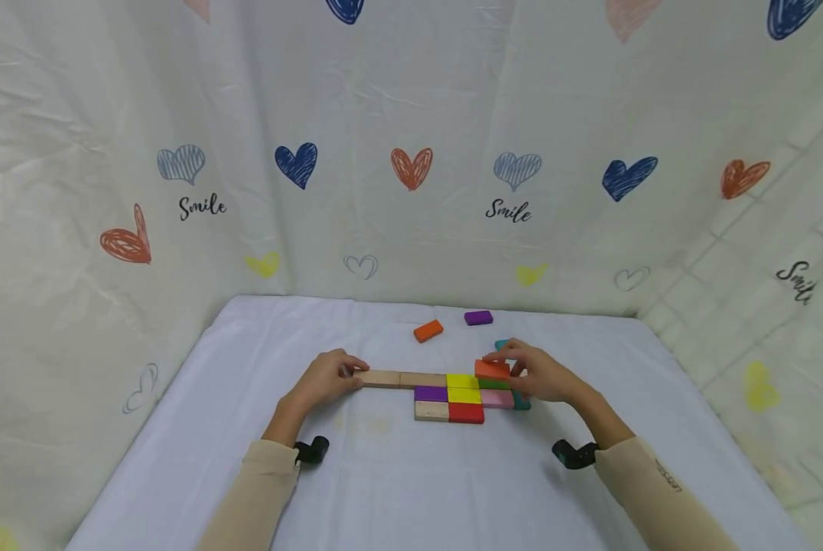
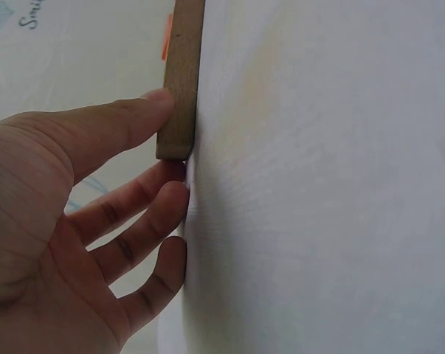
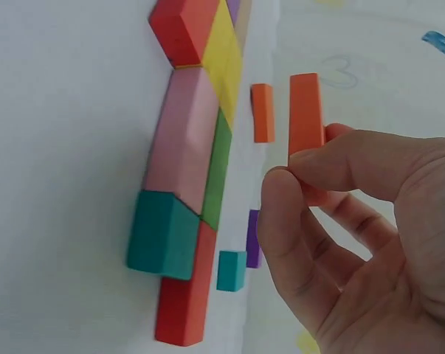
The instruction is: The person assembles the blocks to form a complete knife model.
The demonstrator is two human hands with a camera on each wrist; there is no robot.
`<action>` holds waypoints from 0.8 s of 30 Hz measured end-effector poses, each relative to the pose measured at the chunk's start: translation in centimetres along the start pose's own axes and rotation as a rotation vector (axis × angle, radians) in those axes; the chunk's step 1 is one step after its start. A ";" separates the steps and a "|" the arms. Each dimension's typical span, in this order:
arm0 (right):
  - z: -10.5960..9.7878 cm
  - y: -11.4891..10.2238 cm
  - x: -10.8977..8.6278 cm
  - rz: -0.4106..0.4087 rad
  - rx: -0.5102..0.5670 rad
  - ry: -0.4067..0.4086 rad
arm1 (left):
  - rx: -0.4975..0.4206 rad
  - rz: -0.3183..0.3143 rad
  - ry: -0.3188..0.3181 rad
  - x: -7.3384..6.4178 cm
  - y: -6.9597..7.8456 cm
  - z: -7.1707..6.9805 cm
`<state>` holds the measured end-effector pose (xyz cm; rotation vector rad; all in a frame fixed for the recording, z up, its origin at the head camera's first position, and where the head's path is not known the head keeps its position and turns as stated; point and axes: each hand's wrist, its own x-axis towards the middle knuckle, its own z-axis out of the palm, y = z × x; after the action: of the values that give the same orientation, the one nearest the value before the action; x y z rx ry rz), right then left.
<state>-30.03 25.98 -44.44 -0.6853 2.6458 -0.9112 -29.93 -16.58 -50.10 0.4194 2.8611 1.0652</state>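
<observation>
My left hand (image 1: 323, 380) pinches the outer end of a plain wooden block (image 2: 181, 88), its thumb on the near face; the index fingertip is largely hidden behind. Between thumb and fingers, my right hand (image 1: 548, 374) holds an orange block (image 3: 306, 110), raised over the green block (image 3: 221, 169) in the head view. The flat pattern runs right through a second wooden block (image 1: 422, 379) to yellow blocks (image 1: 463, 380). Below lie a purple block (image 1: 431, 394), a pink block (image 3: 181, 129) and a teal block (image 3: 159, 232), then another wooden block (image 1: 431, 412) and a red block (image 1: 466, 413).
Behind the pattern lie a loose orange block (image 1: 428, 330) and a loose purple block (image 1: 479, 317). A small teal block (image 3: 231, 271) sits just beyond my right hand. Another red block (image 3: 185, 295) touches the pattern's right end. White cloth (image 1: 384, 490) covers the table.
</observation>
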 end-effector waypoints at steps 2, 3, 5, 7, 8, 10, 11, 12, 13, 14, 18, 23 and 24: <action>0.4 0.2 -0.8 -0.002 0.011 -0.007 | -0.005 0.000 0.000 0.0 0.0 0.0; 0.6 0.3 -1.2 0.001 0.020 -0.012 | -0.007 0.002 0.000 0.0 -0.1 0.0; 1.0 0.6 -1.8 0.012 0.030 -0.016 | -0.014 0.003 0.001 -0.1 0.0 0.0; 1.5 0.9 -2.3 0.020 0.036 -0.023 | -0.013 0.002 0.004 -0.1 -0.1 0.0; 1.7 1.0 -2.5 0.025 0.039 -0.024 | -0.011 0.001 0.005 -0.1 -0.1 0.0; 2.1 1.3 -2.9 0.041 0.047 -0.026 | -0.014 -0.002 0.006 -0.1 -0.1 0.0; 2.3 1.4 -3.2 0.047 0.054 -0.027 | -0.013 -0.003 0.006 0.0 -0.1 0.0; 2.4 1.4 -3.4 0.054 0.056 -0.027 | -0.011 -0.003 0.006 0.0 -0.1 0.1; 2.6 1.5 -3.6 0.057 0.059 -0.027 | -0.011 -0.003 0.006 0.0 -0.1 0.1; 2.7 1.5 -3.7 0.060 0.061 -0.027 | -0.011 -0.003 0.007 0.0 -0.1 0.1; 2.9 1.6 -4.3 0.044 0.045 -0.033 | -0.009 -0.006 0.007 0.0 -0.1 0.1; 3.3 2.0 -4.4 0.012 0.024 -0.040 | -0.008 -0.009 0.005 0.0 -0.1 0.1; 3.4 2.0 -4.4 0.011 0.024 -0.040 | -0.008 -0.010 0.005 0.0 -0.1 0.1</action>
<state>-25.67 27.87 -47.95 -0.6752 2.5974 -0.9149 -29.95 -16.59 -50.24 0.4018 2.8596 1.0767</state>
